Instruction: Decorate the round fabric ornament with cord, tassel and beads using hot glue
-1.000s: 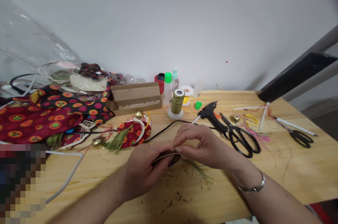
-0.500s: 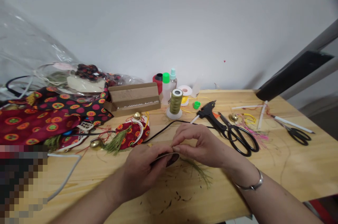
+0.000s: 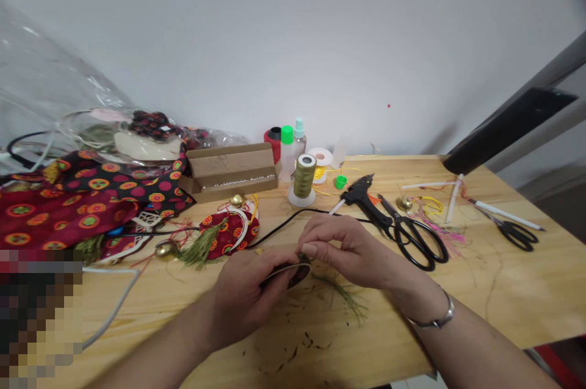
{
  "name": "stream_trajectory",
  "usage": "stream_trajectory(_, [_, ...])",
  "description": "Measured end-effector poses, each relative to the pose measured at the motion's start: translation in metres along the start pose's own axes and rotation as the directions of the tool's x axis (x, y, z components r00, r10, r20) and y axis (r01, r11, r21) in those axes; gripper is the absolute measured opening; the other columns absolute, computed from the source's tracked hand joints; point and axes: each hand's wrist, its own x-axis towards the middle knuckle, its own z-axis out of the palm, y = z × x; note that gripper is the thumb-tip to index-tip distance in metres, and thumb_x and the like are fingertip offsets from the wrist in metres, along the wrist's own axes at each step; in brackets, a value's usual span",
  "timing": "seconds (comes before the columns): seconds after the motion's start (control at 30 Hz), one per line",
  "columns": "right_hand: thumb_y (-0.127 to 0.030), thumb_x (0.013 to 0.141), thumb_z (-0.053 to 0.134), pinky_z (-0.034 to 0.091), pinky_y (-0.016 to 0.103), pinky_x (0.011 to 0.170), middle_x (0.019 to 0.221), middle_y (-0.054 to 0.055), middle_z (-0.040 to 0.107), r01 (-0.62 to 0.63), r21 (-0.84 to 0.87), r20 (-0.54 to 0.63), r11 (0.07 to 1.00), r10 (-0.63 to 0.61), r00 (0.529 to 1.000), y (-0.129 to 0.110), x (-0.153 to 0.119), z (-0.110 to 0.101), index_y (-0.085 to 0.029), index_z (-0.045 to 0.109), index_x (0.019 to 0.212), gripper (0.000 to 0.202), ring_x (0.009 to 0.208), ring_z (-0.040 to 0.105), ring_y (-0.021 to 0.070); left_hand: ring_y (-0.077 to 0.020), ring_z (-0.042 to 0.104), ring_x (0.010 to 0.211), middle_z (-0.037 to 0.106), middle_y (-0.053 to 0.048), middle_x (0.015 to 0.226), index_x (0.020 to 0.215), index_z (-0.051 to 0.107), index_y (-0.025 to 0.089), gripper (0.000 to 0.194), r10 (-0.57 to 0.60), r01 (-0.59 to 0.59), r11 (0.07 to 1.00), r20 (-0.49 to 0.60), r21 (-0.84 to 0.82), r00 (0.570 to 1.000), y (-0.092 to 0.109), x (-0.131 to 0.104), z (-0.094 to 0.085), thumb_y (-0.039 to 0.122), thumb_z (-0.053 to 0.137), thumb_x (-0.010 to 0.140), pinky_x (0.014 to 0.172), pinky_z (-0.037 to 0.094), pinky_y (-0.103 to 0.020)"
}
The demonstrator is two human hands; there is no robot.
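My left hand (image 3: 245,291) is closed around a thin, rounded, dark fabric-covered piece (image 3: 298,276) with a pale edge, held low over the table. At that edge, the thumb and fingers of my right hand (image 3: 350,248) are pinched together; what lies between them is too small to make out. A green tassel (image 3: 347,296) trails out to the right below my right hand, its upper end partly hidden. Left of my hands lies a red patterned fabric ornament (image 3: 226,236) with a white crescent and another green tassel (image 3: 201,245).
Beyond my hands stand a green thread spool (image 3: 304,178), a small bottle (image 3: 287,154) and an open cardboard box (image 3: 233,169). To the right lie a glue gun (image 3: 366,199), large scissors (image 3: 419,239) and smaller scissors (image 3: 515,233). Patterned fabric (image 3: 91,199) is heaped at left.
My right thumb and fingertips have shifted slightly at the piece's edge, and a bit of green shows there. My left hand keeps its hold almost unmoved.
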Motion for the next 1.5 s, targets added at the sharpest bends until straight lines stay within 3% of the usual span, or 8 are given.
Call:
stream_trajectory(0.23, [-0.017,0.083,0.065,0.047,0.027,0.067,0.072,0.001,0.065,-0.047,0.056,-0.034,0.997,0.049,0.998,0.0061,-0.0013,0.0036,-0.017,0.072,0.079,0.008,0.070,0.059,0.0128,-0.0070,0.066,0.066,0.071,0.006,0.080,0.102,0.057,0.026,0.026,-0.050,0.044,0.994,-0.059,-0.103,0.997,0.0017,-0.0007,0.0043,0.006,0.055,0.084,0.060,0.049,-0.013])
stream_trajectory(0.43, [-0.016,0.083,0.064,0.046,0.028,0.069,0.074,0.003,0.064,0.014,-0.022,-0.041,1.000,-0.015,0.999,0.0065,-0.0016,0.0041,-0.015,0.071,0.078,0.008,0.073,0.058,0.0137,-0.0084,0.067,0.067,0.070,0.005,0.081,0.103,0.052,0.026,0.028,-0.095,0.083,0.982,-0.065,-0.172,0.993,-0.0003,-0.0052,0.0087,0.005,0.055,0.084,0.061,0.051,-0.016])
stream_trajectory(0.67, [-0.015,0.083,0.064,0.046,0.027,0.068,0.073,0.003,0.063,0.036,-0.051,-0.043,0.998,-0.038,0.998,0.0043,-0.0014,0.0037,-0.014,0.071,0.077,0.009,0.071,0.057,0.0131,-0.0059,0.064,0.066,0.068,0.007,0.079,0.101,0.057,0.026,0.029,-0.054,0.046,0.992,-0.068,-0.115,0.996,0.0029,-0.0009,0.0037,0.004,0.056,0.083,0.062,0.049,-0.012])
stream_trajectory(0.87, [-0.014,0.083,0.065,0.045,0.026,0.066,0.070,0.002,0.064,0.017,-0.012,-0.057,1.000,-0.018,0.998,0.0052,-0.0013,0.0050,-0.015,0.071,0.076,0.009,0.068,0.057,0.0125,-0.0054,0.066,0.070,0.072,0.006,0.083,0.105,0.060,0.024,0.028,-0.048,0.048,0.994,-0.002,-0.096,0.999,0.0033,0.0000,0.0007,0.005,0.055,0.085,0.066,0.048,-0.011])
stream_trajectory(1.33, [-0.014,0.084,0.063,0.046,0.027,0.068,0.070,0.003,0.064,0.036,-0.003,-0.071,0.999,-0.037,0.997,0.0056,-0.0009,0.0057,-0.014,0.071,0.076,0.012,0.069,0.057,0.0129,-0.0055,0.066,0.066,0.073,0.005,0.080,0.105,0.060,0.023,0.026,-0.019,0.018,0.999,-0.025,-0.037,1.000,0.0012,-0.0016,0.0009,0.007,0.054,0.086,0.063,0.048,-0.011])
stream_trajectory(1.5, [-0.018,0.088,0.057,0.045,0.026,0.064,0.069,0.003,0.061,0.049,-0.008,-0.064,0.999,-0.049,0.997,0.0041,-0.0006,0.0047,-0.014,0.068,0.070,0.022,0.067,0.056,0.0128,-0.0061,0.066,0.065,0.072,0.006,0.078,0.103,0.060,0.025,0.023,-0.038,0.038,0.999,0.005,-0.039,0.999,0.0025,-0.0008,0.0002,0.009,0.052,0.088,0.062,0.048,-0.012])
